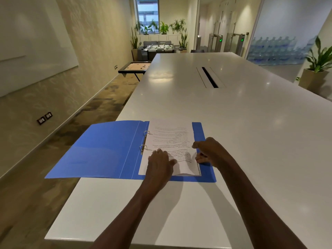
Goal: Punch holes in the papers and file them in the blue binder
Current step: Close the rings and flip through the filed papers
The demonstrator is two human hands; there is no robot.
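The blue binder (100,151) lies open flat on the white table (233,123), its left cover hanging over the table's left edge. A stack of printed papers (172,139) rests on the right half beside the two metal rings (144,141). My left hand (159,161) lies flat on the lower left part of the papers, fingers spread. My right hand (209,150) is at the papers' right edge, with thumb and fingers pinching the sheet edges. No hole punch is in view.
A long cable slot (209,77) is set in the table's middle. Left of the table are the carpeted floor and a low game table (134,67). A potted plant (318,69) stands at the far right.
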